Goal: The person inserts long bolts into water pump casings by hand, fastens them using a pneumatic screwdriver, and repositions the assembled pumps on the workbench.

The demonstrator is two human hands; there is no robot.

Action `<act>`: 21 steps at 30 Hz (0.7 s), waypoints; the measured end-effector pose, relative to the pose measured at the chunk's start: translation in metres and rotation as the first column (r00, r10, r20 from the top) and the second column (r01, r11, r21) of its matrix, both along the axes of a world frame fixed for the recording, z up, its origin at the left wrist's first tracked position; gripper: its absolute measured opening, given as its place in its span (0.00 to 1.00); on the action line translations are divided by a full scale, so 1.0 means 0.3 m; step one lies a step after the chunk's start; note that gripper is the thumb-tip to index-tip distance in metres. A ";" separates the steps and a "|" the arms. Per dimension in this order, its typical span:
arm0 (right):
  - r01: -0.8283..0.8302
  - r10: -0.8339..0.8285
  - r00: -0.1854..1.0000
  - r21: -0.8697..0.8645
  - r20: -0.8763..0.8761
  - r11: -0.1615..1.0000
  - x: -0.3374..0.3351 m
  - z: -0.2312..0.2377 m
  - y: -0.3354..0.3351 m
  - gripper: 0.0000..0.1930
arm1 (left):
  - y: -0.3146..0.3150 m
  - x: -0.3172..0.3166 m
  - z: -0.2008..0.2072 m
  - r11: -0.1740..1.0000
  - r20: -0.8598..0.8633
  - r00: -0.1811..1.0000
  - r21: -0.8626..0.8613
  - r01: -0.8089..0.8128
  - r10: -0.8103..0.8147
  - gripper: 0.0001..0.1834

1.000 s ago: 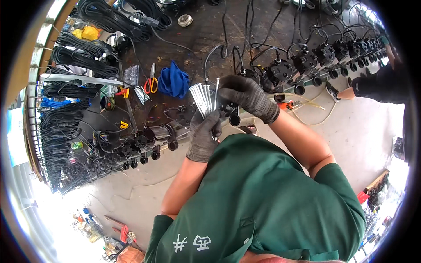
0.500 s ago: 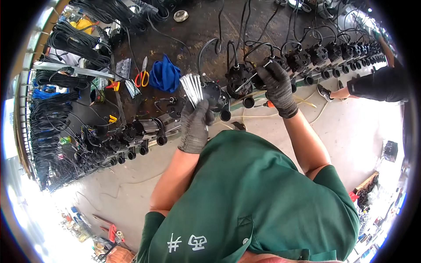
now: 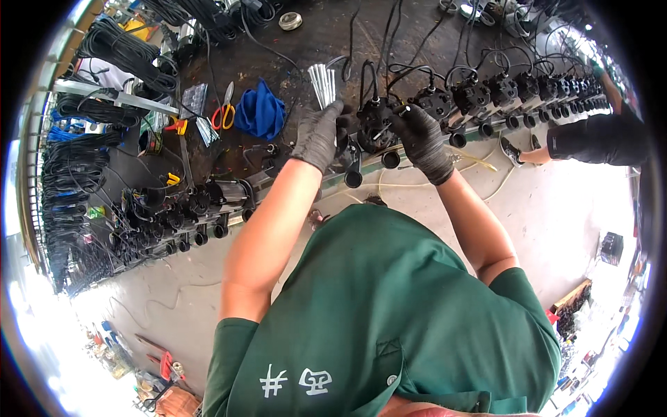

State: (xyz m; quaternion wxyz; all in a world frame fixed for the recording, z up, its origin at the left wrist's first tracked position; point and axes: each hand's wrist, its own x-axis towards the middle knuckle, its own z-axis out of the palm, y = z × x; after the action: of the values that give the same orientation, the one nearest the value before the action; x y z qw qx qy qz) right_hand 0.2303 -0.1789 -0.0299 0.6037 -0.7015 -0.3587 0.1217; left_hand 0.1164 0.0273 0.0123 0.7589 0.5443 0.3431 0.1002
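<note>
My gloved left hand (image 3: 319,135) is closed around a bundle of long silver bolts (image 3: 322,85), which fan out above the fingers. My right hand (image 3: 422,144), in a dark glove too, pinches a single long bolt (image 3: 381,131). It slants down and left across the black end of a pump-like motor (image 3: 372,119); whether its tip sits in a hole, I cannot tell. The motor's round black outlet (image 3: 390,160) faces me. Partly behind my left hand and wrist is another such unit, with its own outlet (image 3: 353,179) showing below.
Several similar motors (image 3: 472,97) line the table edge to the right, and more (image 3: 229,194) to the left. On the dark tabletop (image 3: 313,35) lie a blue cloth (image 3: 260,111), orange-handled scissors (image 3: 224,115), more bolts (image 3: 207,131) and coiled black cables (image 3: 118,52). A person's leg (image 3: 531,156) is at right.
My left hand has moved up and slightly right with its bolts. My right hand has shifted left and a little down, bringing the single bolt closer across the motor's end.
</note>
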 end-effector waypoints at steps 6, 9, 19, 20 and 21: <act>-0.038 0.071 0.942 -0.107 0.327 0.994 -0.012 0.056 0.008 0.09 | -0.064 -0.098 0.043 0.986 0.128 0.983 -0.117 -0.119 0.134 0.12; -0.070 0.197 0.869 -0.282 0.453 0.957 -0.012 0.060 0.023 0.10 | -0.074 -0.155 0.077 0.931 0.118 0.976 -0.340 -0.131 0.181 0.15; -0.266 0.182 0.951 -0.365 -0.250 0.892 -0.044 0.175 0.007 0.19 | -0.146 -0.277 0.027 0.967 0.241 0.965 -0.250 -0.044 0.107 0.15; -0.272 0.248 0.946 -0.093 -0.207 0.958 -0.052 0.132 0.012 0.22 | -0.142 -0.279 0.027 0.969 0.216 0.976 -0.247 0.022 0.032 0.15; -0.274 0.250 0.946 -0.095 -0.205 0.957 -0.061 0.134 0.017 0.22 | -0.139 -0.282 0.026 0.965 0.189 0.981 -0.245 0.089 -0.043 0.15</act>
State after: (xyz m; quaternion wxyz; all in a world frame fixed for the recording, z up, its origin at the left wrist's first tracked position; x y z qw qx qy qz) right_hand 0.2121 -0.1737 0.0104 0.5698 -0.6681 -0.3813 0.2893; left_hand 0.0319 -0.0142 0.0201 0.8532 0.4430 0.2637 0.0796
